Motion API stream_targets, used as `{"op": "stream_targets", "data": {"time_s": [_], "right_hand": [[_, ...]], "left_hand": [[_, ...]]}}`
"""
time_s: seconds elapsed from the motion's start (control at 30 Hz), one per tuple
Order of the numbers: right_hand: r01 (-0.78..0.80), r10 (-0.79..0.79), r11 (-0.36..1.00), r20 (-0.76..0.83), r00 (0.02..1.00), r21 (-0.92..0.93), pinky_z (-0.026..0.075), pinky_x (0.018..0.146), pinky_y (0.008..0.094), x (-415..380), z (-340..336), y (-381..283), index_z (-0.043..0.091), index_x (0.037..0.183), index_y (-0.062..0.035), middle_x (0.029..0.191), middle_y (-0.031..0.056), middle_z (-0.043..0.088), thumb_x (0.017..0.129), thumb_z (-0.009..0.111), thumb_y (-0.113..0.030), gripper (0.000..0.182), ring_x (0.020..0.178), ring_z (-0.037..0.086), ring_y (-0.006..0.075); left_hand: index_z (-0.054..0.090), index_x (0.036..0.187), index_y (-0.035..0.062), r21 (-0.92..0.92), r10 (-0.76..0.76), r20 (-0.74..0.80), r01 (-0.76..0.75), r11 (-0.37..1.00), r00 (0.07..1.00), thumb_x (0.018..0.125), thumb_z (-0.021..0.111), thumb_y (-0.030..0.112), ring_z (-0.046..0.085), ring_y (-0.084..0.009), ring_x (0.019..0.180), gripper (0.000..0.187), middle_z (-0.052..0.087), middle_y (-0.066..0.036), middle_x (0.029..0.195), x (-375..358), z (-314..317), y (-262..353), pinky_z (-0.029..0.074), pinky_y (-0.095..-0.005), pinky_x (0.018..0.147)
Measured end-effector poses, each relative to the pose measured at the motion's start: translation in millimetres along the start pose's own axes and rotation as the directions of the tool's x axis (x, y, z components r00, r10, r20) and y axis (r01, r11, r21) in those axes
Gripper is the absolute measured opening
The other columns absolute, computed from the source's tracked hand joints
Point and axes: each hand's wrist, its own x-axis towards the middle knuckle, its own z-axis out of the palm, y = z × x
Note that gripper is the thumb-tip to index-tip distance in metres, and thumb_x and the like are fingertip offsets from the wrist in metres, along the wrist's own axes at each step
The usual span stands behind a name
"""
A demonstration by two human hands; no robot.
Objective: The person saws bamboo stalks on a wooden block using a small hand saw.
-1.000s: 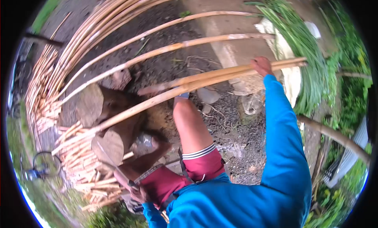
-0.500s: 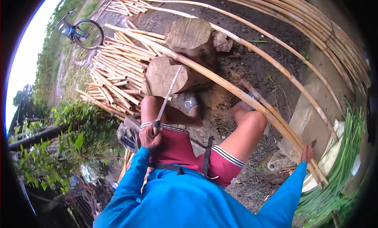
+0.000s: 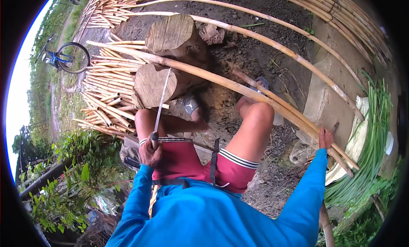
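In the head view, our left hand (image 3: 150, 152) has its grip closed on the saw (image 3: 159, 105), blade resting against the nearer of two log blocks (image 3: 150, 85) left of centre. Our right hand (image 3: 326, 138), at right, clasps the long bamboo poles (image 3: 221, 81), two together, lying over the block. We judge the cut not yet begun; one cut pile (image 3: 106, 83) lies upper left.

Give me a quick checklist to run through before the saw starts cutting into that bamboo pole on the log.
1. Left hand gripping saw handle: ok.
2. Right hand holding bamboo pole far end: ok.
3. Pole resting across log: ok.
4. Blade set on pole: cannot tell, its tip reaches the pole.
5. Knees and feet clear of blade: not ok, the blade runs just above the left thigh.
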Motion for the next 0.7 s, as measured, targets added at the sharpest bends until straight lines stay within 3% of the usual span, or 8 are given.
{"op": "stream_targets", "data": {"time_s": [0.07,0.1,0.17,0.3,0.43,0.5,0.6,0.7], "right_hand": [[-0.039,0.038,0.999,0.141,0.989,0.003,0.047,0.089,0.0473,2,-8,-3,0.07,0.102,-0.0097,0.107,0.0167,0.067,0.094,0.042,-0.054,0.054,0.102,0.062,0.0364],[-0.04,0.039,0.999,0.142,0.989,0.004,0.047,0.089,0.0473,2,-6,-2,0.07,0.102,-0.0097,0.107,0.0167,0.067,0.094,0.042,-0.054,0.054,0.102,0.062,0.0364],[0.0,0.0,1.0,0.068,0.998,0.0,0.049,0.085,0.0475,4,4,4,0.07,0.101,-0.0127,0.104,0.0146,0.068,0.093,0.044,-0.053,0.049,0.098,0.063,0.0348],[0.038,-0.037,0.999,0.095,0.995,-0.009,0.049,0.084,0.0477,7,9,7,0.069,0.102,-0.0109,0.106,0.0148,0.067,0.094,0.043,-0.054,0.051,0.099,0.063,0.035],[0.022,-0.023,1.0,0.071,0.997,0.008,0.046,0.088,0.0478,6,7,6,0.069,0.099,-0.009,0.105,0.0154,0.067,0.095,0.041,-0.053,0.052,0.1,0.061,0.0365],[0.012,-0.013,1.0,0.098,0.995,0.018,0.045,0.087,0.049,6,3,3,0.069,0.095,-0.0077,0.105,0.0171,0.066,0.096,0.04,-0.053,0.053,0.1,0.06,0.0376],[0.009,-0.008,1.0,0.133,0.991,-0.006,0.047,0.087,0.0493,6,-3,0,0.069,0.103,-0.0052,0.107,0.0185,0.067,0.096,0.04,-0.055,0.058,0.102,0.061,0.0379],[0.008,-0.009,1.0,0.134,0.991,0.009,0.047,0.088,0.0491,5,-7,-4,0.07,0.102,-0.0048,0.106,0.0196,0.067,0.096,0.039,-0.054,0.059,0.102,0.061,0.0381]], "left_hand": [[0.061,0.105,0.0057,-0.426,0.056,0.027,-0.039,0.904,0.998,0.082,0.066,0.021,0.059,-0.0197,0.06,0.028,0.061,-0.008,0.069,6,8,10,0.048,-0.0352,0.06],[0.059,0.102,0.0018,-0.426,0.054,0.16,0.019,0.904,0.986,0.083,0.065,0.018,0.054,-0.0143,0.061,0.025,0.059,-0.006,0.069,11,10,15,0.046,-0.0318,0.06],[0.059,0.102,0.0006,-0.474,0.12,0.237,0.006,0.881,0.964,0.08,0.066,0.019,0.055,-0.0161,0.063,0.029,0.061,-0.009,0.072,23,20,42,0.048,-0.0325,0.062],[0.06,0.102,-0.0011,-0.507,0.164,0.422,0.082,0.858,0.892,0.083,0.064,0.023,0.056,-0.0186,0.061,0.031,0.058,-0.012,0.068,56,69,62,0.048,-0.0356,0.06],[0.06,0.095,-0.0019,-0.534,0.095,0.419,0.16,0.83,0.903,0.084,0.064,0.03,0.06,-0.022,0.063,0.034,0.06,-0.015,0.068,86,103,87,0.047,-0.0386,0.059],[0.061,0.089,0.0009,-0.577,0.148,0.268,0.036,0.816,0.952,0.085,0.065,0.025,0.048,-0.009,0.058,0.025,0.056,-0.001,0.067,100,127,86,0.039,-0.0284,0.051],[0.06,0.09,0.0011,-0.567,0.147,0.296,0.05,0.822,0.944,0.085,0.065,0.025,0.047,-0.009,0.06,0.025,0.055,-0.001,0.067,115,132,97,0.038,-0.0289,0.053],[0.06,0.089,0.0005,-0.568,0.139,0.28,0.047,0.822,0.95,0.083,0.064,0.027,0.046,-0.0138,0.064,0.027,0.052,-0.005,0.065,120,142,103,0.041,-0.034,0.059]]}}
